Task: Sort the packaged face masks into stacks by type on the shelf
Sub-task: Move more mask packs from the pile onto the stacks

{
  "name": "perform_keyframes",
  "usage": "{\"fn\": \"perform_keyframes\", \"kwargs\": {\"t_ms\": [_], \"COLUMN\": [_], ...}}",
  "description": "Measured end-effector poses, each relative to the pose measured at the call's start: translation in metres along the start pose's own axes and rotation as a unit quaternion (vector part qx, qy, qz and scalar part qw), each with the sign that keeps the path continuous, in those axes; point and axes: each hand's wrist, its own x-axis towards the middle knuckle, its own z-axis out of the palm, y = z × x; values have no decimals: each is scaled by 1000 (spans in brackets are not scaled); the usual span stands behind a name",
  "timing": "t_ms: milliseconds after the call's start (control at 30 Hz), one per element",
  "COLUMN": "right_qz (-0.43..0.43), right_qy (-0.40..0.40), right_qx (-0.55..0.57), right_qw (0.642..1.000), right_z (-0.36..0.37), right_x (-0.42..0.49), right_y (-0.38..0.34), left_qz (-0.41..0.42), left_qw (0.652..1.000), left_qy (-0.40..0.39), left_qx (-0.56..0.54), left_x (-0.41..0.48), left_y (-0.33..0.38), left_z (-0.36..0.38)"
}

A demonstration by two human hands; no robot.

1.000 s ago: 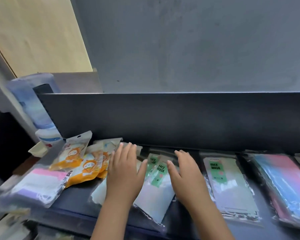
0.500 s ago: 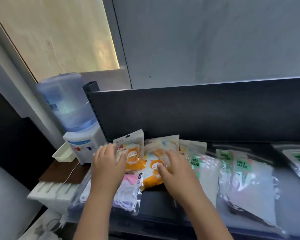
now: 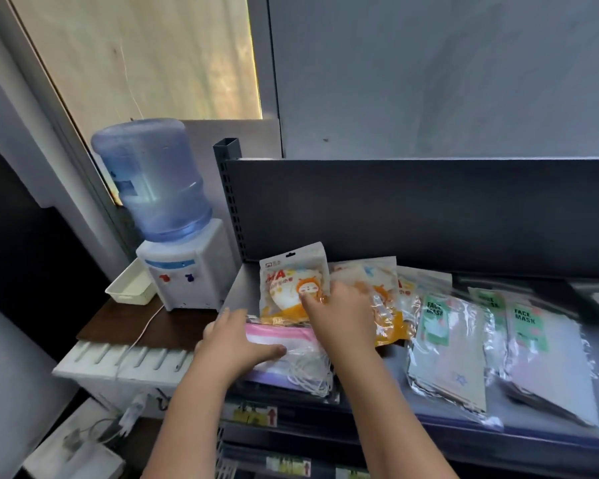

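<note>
Where the left hand [image 3: 236, 344] rests, the clear pack [image 3: 303, 363] shows pink and white

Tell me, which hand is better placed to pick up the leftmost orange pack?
Right. The right hand touches the leftmost orange pack with its fingertips; the left hand rests on the pink pack.
</note>
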Motion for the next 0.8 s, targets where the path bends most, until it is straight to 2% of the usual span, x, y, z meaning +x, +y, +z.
{"fn": "perform_keyframes", "kwargs": {"t_ms": [167,367,433,567,667,800], "right_qz": [76,163,181,181,158,117], "right_qy": [-30,-42,-43,-35,2,13], "right_qx": [-80,-71,-31,95,206,272], "right_qw": [993,983,982,978,966,955], "right_z": [15,25,25,13,1,-4], "right_x": [17,27,29,25,18,6], "right_y": [-15,-27,-26,-15,-4,7], "left_qz": [46,42,10,-109,-120,-121], "left_qw": [998,999,1000,992,990,987], "left_qy": [-1,7,4,46,80,98], "left_qx": [45,11,-15,-31,-1,37], "left_x": [0,-1,-1,-8,-14,-17], "left_y": [1,4,3,4,7,14], "left_z": [-2,-2,1,7,15,23]}}
